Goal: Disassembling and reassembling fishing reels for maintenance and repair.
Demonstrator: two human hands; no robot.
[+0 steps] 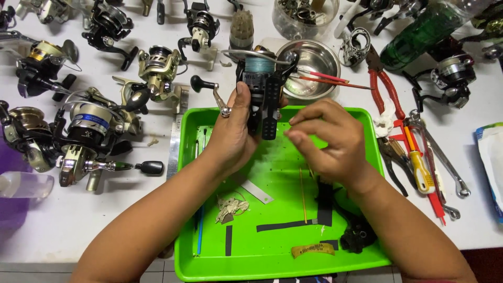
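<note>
My left hand (pixel 233 136) grips a black spinning fishing reel (pixel 262 84) above the far edge of a bright green tray (pixel 367 157). The reel's spool carries teal line, and its crank handle with a black knob (pixel 201 84) sticks out to the left. My right hand (pixel 327 141) hovers just right of the reel, fingertips pinched together close to the reel's black foot; whether it holds a small part is unclear. In the tray lie black strips (pixel 285 225), a thin yellow rod (pixel 303 194), a blue pen-like stick (pixel 200 230) and a dark reel part (pixel 359 233).
Several other reels (pixel 89 136) crowd the white table on the left and along the back. A steel bowl (pixel 309 68) sits behind the tray. Red pliers (pixel 385 86), a yellow-handled screwdriver (pixel 419 165) and wrenches (pixel 445 162) lie to the right. A green bottle (pixel 419 34) lies at back right.
</note>
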